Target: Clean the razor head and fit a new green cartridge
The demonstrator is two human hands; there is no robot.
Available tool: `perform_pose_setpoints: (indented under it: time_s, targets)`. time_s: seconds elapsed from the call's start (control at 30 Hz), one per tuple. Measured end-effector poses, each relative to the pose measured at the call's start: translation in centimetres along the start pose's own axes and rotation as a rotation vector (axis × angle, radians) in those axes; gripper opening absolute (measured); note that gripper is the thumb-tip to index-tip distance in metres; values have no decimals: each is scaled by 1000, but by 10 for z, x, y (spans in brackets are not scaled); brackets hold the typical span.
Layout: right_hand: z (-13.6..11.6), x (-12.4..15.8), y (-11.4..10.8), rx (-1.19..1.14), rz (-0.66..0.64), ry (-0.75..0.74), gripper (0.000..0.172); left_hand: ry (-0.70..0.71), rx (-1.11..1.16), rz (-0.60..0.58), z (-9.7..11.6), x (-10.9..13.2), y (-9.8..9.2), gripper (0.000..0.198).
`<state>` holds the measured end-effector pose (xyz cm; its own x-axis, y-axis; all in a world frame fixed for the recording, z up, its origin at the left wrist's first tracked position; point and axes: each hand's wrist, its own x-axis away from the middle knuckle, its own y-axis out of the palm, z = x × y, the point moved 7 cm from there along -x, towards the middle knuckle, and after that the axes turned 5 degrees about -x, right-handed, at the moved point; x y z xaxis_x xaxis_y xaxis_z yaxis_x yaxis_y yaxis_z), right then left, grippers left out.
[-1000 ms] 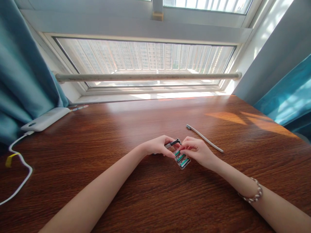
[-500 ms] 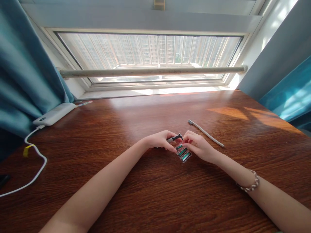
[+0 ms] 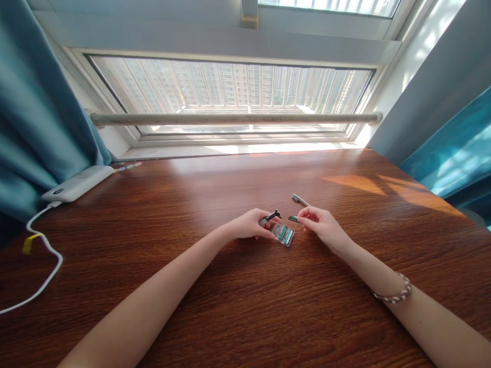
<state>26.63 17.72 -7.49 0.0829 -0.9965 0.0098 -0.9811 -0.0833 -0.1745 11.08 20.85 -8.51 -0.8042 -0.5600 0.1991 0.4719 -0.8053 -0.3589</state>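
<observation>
My left hand [image 3: 251,224] is closed around a black and grey razor handle [image 3: 269,218], whose bare head end points up and right. The same hand also grips the edge of a clear plastic case [image 3: 284,234], in which green and white razor cartridges lie in a row. Just to the right, my right hand [image 3: 316,223] pinches a single razor cartridge [image 3: 294,219] between thumb and fingers, apart from both the case and the handle. Behind the right hand lies a toothbrush [image 3: 300,200] with a grey-bristled head; the hand covers most of its stem.
A white power bank [image 3: 79,184] with a white cable [image 3: 53,245] and yellow tag stands at the table's left, by a blue curtain [image 3: 49,102]. The wooden table [image 3: 230,306] runs back to a window with a horizontal bar [image 3: 238,119].
My right hand has drawn a cartridge out of the case and moved right, away from the left hand. The case now holds fewer cartridges. The camera view has shifted slightly.
</observation>
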Motion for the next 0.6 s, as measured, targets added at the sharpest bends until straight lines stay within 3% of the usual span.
perform_pose_setpoints:
  time_s: [0.27,0.37,0.43,0.6]
  targets:
    - [12,-1,2,-24,-28,32,28,-50,-116,232,-5,-2,-5,38]
    - [13,-1,2,-22,-27,31,28,-63,-81,270,-7,-1,-6,57]
    - [12,0,2,-46,-15,46,29,-78,-18,294,-8,1,-9,66]
    - [3,7,7,-175,-4,72,30,-109,392,356,-1,12,-4,36]
